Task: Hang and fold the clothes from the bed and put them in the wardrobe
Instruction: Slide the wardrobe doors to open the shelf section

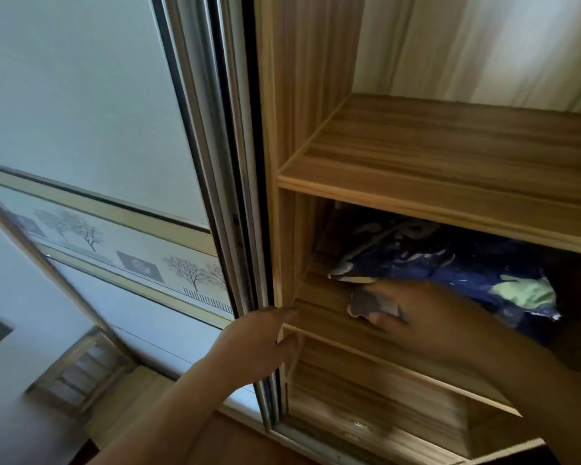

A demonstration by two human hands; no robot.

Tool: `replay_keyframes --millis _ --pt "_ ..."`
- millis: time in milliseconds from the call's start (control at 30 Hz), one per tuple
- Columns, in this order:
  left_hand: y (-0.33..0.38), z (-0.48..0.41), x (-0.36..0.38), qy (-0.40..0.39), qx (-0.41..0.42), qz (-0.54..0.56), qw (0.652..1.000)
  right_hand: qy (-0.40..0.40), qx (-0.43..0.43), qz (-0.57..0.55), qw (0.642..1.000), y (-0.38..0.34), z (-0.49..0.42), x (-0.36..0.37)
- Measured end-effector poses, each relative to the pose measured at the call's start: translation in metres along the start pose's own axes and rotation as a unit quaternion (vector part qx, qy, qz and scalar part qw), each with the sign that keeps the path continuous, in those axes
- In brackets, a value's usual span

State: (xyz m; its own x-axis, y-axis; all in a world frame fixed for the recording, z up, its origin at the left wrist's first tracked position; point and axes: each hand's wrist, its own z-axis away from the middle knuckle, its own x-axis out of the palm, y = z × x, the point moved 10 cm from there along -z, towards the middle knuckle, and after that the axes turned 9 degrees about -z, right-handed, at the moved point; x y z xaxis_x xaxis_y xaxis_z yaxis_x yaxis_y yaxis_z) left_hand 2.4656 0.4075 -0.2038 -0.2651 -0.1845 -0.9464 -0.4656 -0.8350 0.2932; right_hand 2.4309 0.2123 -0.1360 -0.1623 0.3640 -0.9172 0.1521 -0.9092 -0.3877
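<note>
**A:** In the head view, how did the folded blue garment (450,263) look?

**B:** It was a dark blue bundle with white marks on it and one pale green patch near its right end. A grey-white corner stuck out at its left end. The cloth was soft and a little crumpled, not a sharp square.

**A:** And where was it?

**B:** Inside the wardrobe (309,78), on the middle shelf (322,297), under the upper shelf (450,156). The sliding door (81,95) stood to the left of the opening.

**A:** Which way did it lie?

**B:** Its long axis ran along the width of the shelf, from the back left to the front right. The grey-white corner pointed left, toward the side panel (284,263).

**A:** What about the hands?

**B:** The left hand (255,344) gripped the front edge of the side panel, thumb above and fingers curled round it. The right hand (426,317) reached onto the middle shelf and touched the left end of the garment, with its fingers directed to the left. It was blurred, so I could not tell if it pinched the cloth or only lay against it.
</note>
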Motion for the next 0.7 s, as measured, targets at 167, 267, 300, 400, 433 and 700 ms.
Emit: replay_keyframes --millis 167,267,300,400,433,700 --pt "0.040 -0.019 -0.005 -0.003 0.017 -0.071 0.997 -0.022 0.116 0.056 0.991 0.062 0.043 0.007" --pt "0.070 -0.034 -0.005 -0.001 0.044 -0.095 0.995 0.012 0.183 0.058 0.981 0.098 0.075 0.004" --pt "0.081 -0.039 -0.003 -0.005 0.053 -0.097 0.994 0.016 0.197 0.057 0.979 0.107 0.088 0.003" --pt "0.117 -0.054 0.014 -0.024 0.088 -0.115 0.989 0.026 0.249 0.052 0.967 0.132 0.130 0.000" --pt "0.132 -0.059 0.021 -0.029 0.103 -0.121 0.987 0.034 0.269 0.051 0.961 0.141 0.146 0.001" --pt "0.254 -0.071 0.099 -0.087 0.229 -0.179 0.953 0.053 0.447 -0.050 0.892 0.201 0.286 0.023"
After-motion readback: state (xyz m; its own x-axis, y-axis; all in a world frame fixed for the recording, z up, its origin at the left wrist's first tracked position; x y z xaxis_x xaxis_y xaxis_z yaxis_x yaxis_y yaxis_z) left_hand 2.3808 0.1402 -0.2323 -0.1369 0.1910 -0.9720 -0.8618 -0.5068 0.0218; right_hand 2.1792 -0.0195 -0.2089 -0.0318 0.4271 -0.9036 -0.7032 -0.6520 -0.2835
